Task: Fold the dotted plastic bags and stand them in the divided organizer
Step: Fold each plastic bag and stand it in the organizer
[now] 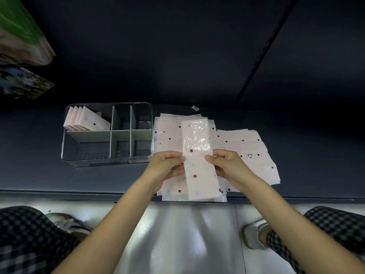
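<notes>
Both hands (195, 165) pinch folded bag (198, 159) mid-length — long axis points away.

No readable text — only a triangle sign on one flat bag (249, 156)

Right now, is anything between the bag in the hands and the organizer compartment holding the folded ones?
Nothing visible. Both hands, left hand and right hand, pinch the dotted bag above the flat pile. The clear organizer sits to the left, open-topped; folded bags stand in its far-left compartment.
</notes>
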`<state>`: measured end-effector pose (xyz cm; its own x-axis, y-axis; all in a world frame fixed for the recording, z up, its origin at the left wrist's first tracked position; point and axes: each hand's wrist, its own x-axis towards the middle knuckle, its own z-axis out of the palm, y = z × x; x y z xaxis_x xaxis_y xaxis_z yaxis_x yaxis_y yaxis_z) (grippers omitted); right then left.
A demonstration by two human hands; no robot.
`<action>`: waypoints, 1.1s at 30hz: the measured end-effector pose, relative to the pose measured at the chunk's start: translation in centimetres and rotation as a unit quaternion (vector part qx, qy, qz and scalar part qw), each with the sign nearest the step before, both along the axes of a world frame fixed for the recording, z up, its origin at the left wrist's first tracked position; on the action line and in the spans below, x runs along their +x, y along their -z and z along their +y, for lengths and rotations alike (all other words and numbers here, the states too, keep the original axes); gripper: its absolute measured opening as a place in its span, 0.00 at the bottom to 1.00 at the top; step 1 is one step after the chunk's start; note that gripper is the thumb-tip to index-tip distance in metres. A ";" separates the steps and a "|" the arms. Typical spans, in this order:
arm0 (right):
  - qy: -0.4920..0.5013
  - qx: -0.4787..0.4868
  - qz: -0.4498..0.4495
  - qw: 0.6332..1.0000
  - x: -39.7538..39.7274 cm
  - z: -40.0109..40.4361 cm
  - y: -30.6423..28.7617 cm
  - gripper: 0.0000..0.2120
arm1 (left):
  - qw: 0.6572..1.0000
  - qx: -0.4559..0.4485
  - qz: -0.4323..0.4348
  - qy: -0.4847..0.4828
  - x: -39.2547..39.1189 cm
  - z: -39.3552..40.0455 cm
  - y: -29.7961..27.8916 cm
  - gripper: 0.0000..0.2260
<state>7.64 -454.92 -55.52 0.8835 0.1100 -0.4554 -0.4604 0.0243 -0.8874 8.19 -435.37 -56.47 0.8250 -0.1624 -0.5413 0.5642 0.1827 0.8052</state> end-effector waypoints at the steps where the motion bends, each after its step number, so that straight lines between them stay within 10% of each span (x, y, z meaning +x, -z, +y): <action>1: 0.000 0.011 0.003 1.000 0.0 -0.1 -0.1 0.05 | 1.000 0.006 -0.011 -0.003 0.1 0.1 -0.1 0.05; 22: -0.032 -0.076 -0.132 0.988 0.0 0.2 -0.2 0.18 | 0.999 -0.029 0.038 -0.008 0.1 0.0 -0.2 0.11; 29: -0.055 -0.080 -0.108 0.989 0.1 0.7 -0.5 0.17 | 0.986 0.135 -0.081 -0.060 -0.3 -0.7 0.3 0.11; 33: -0.114 -0.155 -0.143 0.971 0.9 0.9 -1.3 0.13 | 0.921 0.299 -0.250 0.011 -0.6 -0.1 -0.2 0.09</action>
